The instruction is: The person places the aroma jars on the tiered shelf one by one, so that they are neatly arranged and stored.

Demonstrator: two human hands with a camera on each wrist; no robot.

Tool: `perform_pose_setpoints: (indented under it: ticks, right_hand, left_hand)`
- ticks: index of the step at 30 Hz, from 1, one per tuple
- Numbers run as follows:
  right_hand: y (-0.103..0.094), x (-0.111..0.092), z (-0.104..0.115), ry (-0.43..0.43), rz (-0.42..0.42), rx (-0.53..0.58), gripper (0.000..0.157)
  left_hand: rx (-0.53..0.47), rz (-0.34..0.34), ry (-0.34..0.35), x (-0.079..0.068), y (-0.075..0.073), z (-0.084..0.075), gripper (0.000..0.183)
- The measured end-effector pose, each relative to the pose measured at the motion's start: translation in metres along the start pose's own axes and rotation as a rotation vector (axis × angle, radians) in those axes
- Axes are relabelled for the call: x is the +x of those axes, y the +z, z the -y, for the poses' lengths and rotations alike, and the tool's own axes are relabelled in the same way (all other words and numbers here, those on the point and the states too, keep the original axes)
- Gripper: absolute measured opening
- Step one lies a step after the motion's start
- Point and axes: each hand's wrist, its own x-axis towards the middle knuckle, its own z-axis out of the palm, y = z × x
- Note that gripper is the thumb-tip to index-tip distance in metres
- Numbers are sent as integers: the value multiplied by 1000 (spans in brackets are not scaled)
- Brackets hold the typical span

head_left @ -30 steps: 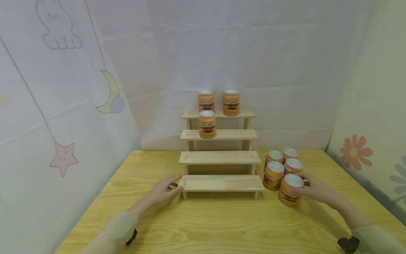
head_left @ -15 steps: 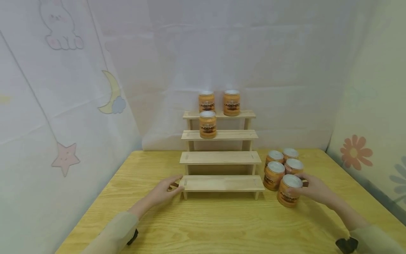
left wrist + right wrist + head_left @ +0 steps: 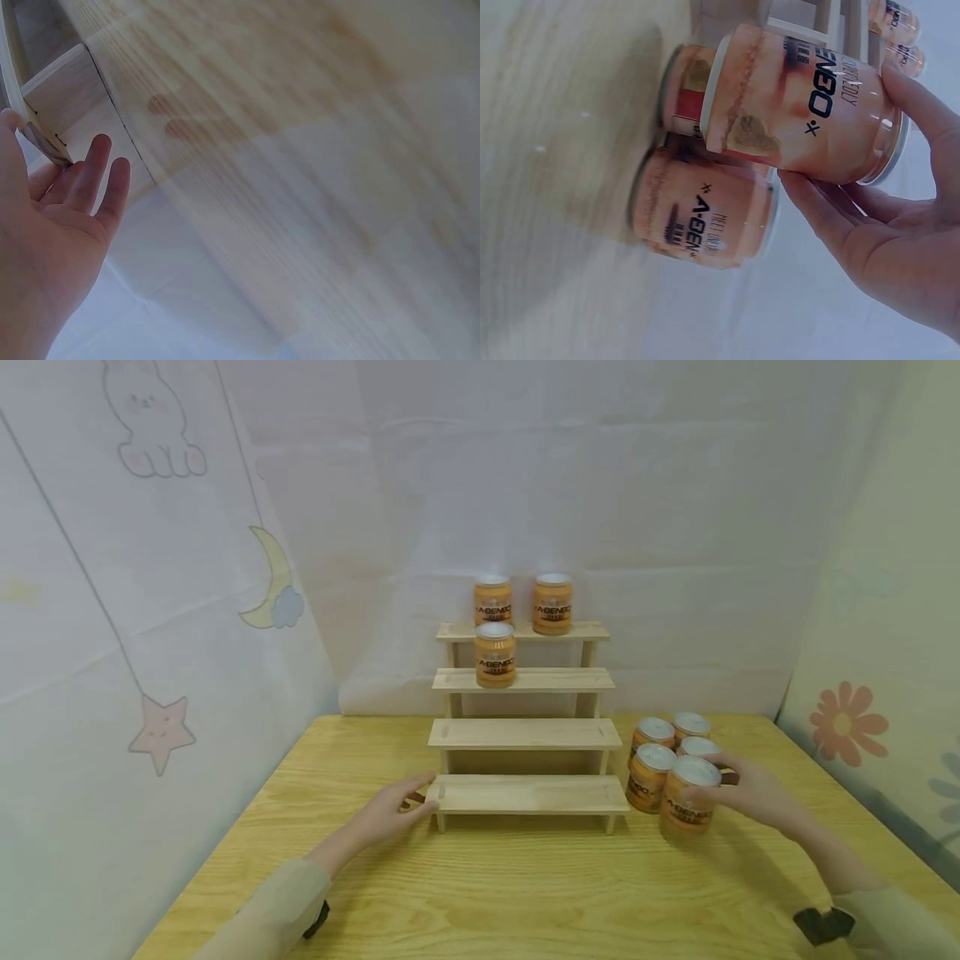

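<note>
**Held can (image 3: 682, 820) just clear of the counter (image 3: 480, 893)**

We judge this to be the lift: our right hand (image 3: 753, 795) has its fingers curled round the upper part of the held can, and the right wrist view shows the base off the wood. The can is close to upright, to the right of the wooden stand (image 3: 525, 733) and in front of four other cans (image 3: 647, 787). Our left hand (image 3: 386, 814) pinches the left end of the lowest step (image 3: 528, 793) between thumb and fingers, which we take for steadying.

The next move, we think, calls for raising the can higher before carrying it left. The second step (image 3: 566, 679) from the top looks the likeliest spot: it bears a single can (image 3: 495, 664) left of its middle, with bare board to the right. Two cans (image 3: 552, 610) stand on the top step (image 3: 595, 631) just above, so we would come in from the front.

The steps are narrow, so the base should sit back from the front edge. Both lower steps are bare, and counter lies free before the stand. Whether the held can touches its nearest neighbour we cannot tell; the overlap hides it.
</note>
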Motion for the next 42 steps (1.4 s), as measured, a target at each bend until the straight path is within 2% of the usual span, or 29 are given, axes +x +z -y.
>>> perform_pose_setpoints:
  ticks: [7, 15, 18, 26, 31, 37, 42]
  right_hand:
    - [-13, 5, 14, -35, -6, 6, 75]
    - [-27, 13, 42, -110, -4, -15, 69]
    - [-31, 20, 52, -123, -32, -43, 63]
    - [-37, 47, 69, -185, -94, 65, 57]
    - [-37, 65, 77, -157, -125, 93, 62]
    - [-36, 85, 95, -113, -105, 128, 72]
    - [-32, 101, 113, -127, -116, 173, 75]
  left_hand:
    - [24, -8, 27, -1, -1, -2, 61]
    - [6, 1, -8, -1, -1, -3, 62]
    - [8, 2, -3, -1, -1, -3, 62]
    - [8, -1, -3, -1, -1, -3, 62]
    - [0, 3, 13, -1, 0, -3, 62]
    - [0, 5, 18, -1, 0, -3, 63]
    - [0, 1, 22, -1, 0, -3, 63]
